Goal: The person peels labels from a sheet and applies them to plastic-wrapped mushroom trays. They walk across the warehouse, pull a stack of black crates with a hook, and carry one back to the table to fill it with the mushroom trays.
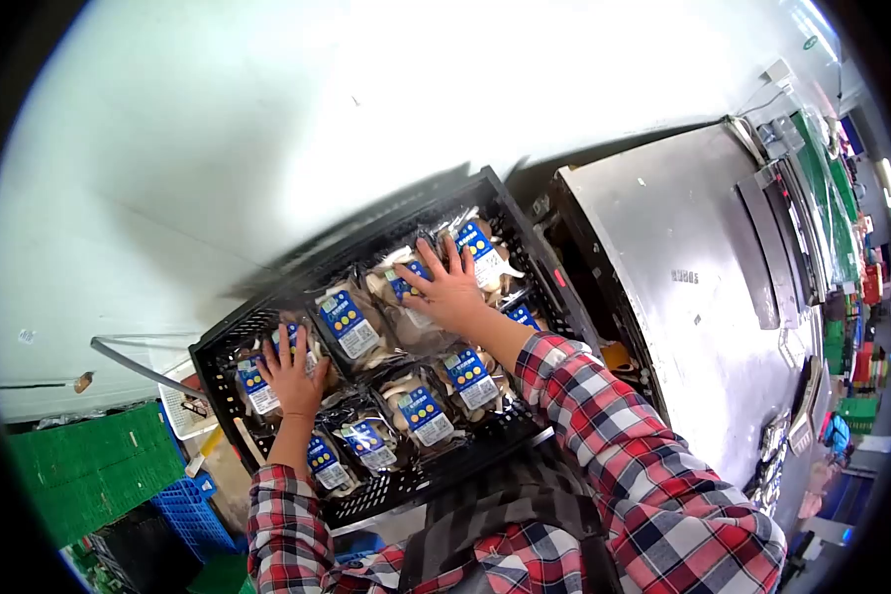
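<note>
A black plastic crate (436,188) stands in front of me, holding several clear-wrapped packs of mushrooms in two rows, each with a blue and white label. My left hand (295,384) lies with fingers spread on a mushroom pack (259,388) at the crate's left end. Fingers apart, my right hand (448,294) rests on another mushroom pack (421,332) in the far row and partly covers its label. Neither hand is closed around a pack. More packs, such as a mushroom pack (421,414) in the near row, lie uncovered.
A metal-topped machine (678,228) stands right of the crate. Behind is a white wall (267,129). At the lower left are a green crate (89,465), a blue basket (193,517) and a white basket (180,401). A grey hose or bar (144,363) reaches toward the crate.
</note>
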Available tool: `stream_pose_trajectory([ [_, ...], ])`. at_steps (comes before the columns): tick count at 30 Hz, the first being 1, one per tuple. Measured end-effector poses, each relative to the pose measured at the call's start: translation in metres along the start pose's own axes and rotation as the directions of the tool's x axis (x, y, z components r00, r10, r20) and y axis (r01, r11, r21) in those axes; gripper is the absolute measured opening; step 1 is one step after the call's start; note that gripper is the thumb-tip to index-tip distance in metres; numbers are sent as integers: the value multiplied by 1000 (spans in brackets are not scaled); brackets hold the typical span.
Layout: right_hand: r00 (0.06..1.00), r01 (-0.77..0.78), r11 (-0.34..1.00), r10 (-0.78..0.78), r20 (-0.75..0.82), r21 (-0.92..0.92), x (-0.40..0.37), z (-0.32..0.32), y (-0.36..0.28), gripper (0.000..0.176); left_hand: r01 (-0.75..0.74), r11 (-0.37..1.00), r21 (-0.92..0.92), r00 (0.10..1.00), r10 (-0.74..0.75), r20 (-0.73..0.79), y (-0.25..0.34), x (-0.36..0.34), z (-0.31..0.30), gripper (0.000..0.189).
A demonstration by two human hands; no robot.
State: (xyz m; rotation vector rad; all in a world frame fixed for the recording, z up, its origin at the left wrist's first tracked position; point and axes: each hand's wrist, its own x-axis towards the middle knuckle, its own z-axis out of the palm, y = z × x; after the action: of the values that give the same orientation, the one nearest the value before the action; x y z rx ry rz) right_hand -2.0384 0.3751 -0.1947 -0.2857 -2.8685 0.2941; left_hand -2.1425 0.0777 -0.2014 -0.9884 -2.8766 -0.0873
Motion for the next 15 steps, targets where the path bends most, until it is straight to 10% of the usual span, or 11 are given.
stream_pose_trajectory([
  [3, 995, -32, 999, 34, 94, -29, 2, 4, 1, 50, 11, 998, 55, 1000, -11, 3, -1, 0, 12, 59],
  [11, 924, 109, 965, -10, -383, 238, 4, 22, 7, 52, 60, 984, 170, 988, -83, 133, -2, -1, 4, 57],
  [13, 988, -156, 944, 145, 59, 292, -9, -55, -3, 56, -20, 993, 112, 997, 12, 77, -9, 6, 4, 52],
  [15, 976, -102, 937, 159, -150, 334, -52, -91, 12, 51, -305, 794, 525, 909, 408, -88, -10, 14, -13, 42],
])
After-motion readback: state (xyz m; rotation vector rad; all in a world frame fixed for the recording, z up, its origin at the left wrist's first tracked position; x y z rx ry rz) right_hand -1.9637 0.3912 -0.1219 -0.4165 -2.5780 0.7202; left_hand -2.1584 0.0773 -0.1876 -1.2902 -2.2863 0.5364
